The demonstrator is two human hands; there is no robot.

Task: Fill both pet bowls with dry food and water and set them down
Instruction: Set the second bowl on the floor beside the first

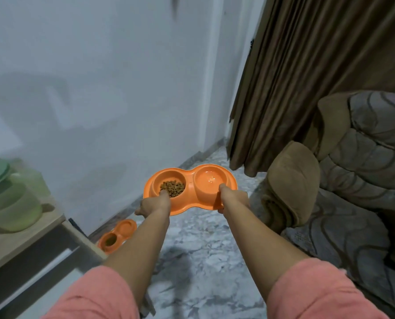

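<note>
I hold an orange double pet bowl (190, 178) out in front of me, above the floor. Its left cup holds brown dry food (173, 188) and its right cup holds water (210, 179). My left hand (154, 203) grips the near left rim with the thumb over the edge. At the near right rim my right hand (232, 198) grips the same way. A second orange double bowl (118, 235) sits on the floor by the wall, lower left, with food in its near cup; I cannot tell what its far cup holds.
A white wall (99, 88) runs along the left. A wooden table (19, 240) at the left carries a green lidded container (7, 194). Brown curtains (307, 77) hang at the right above a patterned armchair (353, 180). The floor is grey marble-patterned tile (203, 261).
</note>
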